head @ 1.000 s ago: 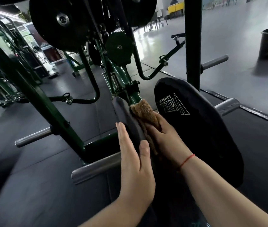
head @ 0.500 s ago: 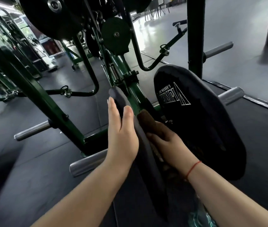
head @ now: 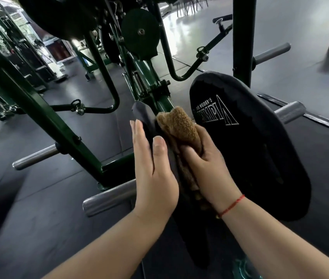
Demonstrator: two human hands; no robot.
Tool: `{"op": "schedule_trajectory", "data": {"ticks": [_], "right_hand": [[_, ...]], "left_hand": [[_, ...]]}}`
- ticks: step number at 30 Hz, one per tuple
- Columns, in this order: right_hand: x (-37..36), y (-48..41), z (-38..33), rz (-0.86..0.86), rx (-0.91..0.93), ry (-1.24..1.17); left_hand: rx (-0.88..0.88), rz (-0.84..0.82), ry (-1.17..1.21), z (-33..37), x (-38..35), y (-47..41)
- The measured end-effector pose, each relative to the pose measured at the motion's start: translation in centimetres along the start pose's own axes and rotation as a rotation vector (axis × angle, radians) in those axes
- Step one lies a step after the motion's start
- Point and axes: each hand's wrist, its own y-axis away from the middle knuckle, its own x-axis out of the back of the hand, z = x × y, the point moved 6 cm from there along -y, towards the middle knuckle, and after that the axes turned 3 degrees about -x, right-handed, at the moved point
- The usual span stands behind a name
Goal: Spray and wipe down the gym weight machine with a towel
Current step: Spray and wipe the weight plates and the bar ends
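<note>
the brown towel [head: 176, 125] is back near the top of the narrow black pad [head: 142, 113], bunched in the gripping right hand [head: 205, 170] after a lower stroke. the left hand [head: 153, 172], fingers straight, braces the pad's other face. wiping seems mid-pass.

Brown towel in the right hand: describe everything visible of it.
The brown towel is a fuzzy, terry-looking cloth, bunched into thick folds. Its rounded upper end sticks out above the right hand, whose fingers curl round its middle; its lower end trails under the palm. It is pressed against the right face of the narrow black pad, near the top, while the flat left hand braces the pad's opposite face. Dampness cannot be told.
</note>
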Motion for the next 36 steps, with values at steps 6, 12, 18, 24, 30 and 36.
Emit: {"op": "schedule_trajectory", "data": {"ticks": [6,12,18,24,30,36], "right_hand": [[-0.1,2.3,6.2,-0.043,-0.178,0.092],[0.5,3.5,5.9,-0.005,-0.219,0.151],[2.0,3.9,2.8,-0.047,-0.156,0.183],[2.5,2.8,-1.2,-0.033,-0.058,0.016],[0.4,2.9,0.4,-0.003,-0.011,0.025],[0.8,2.6,2.5,-0.035,-0.028,-0.005]], "left_hand": [[-0.001,-0.031,-0.040,0.5,-0.2,0.1],[0.030,-0.059,-0.072,0.8,0.0,-1.9],[0.277,-0.058,0.166,-0.4,0.8,-5.5],[0.282,-0.072,0.267,-0.8,0.4,0.5],[0.127,-0.120,0.292,-1.4,-0.1,2.8],[0.102,-0.076,0.318,-1.2,-0.7,3.2]]}}
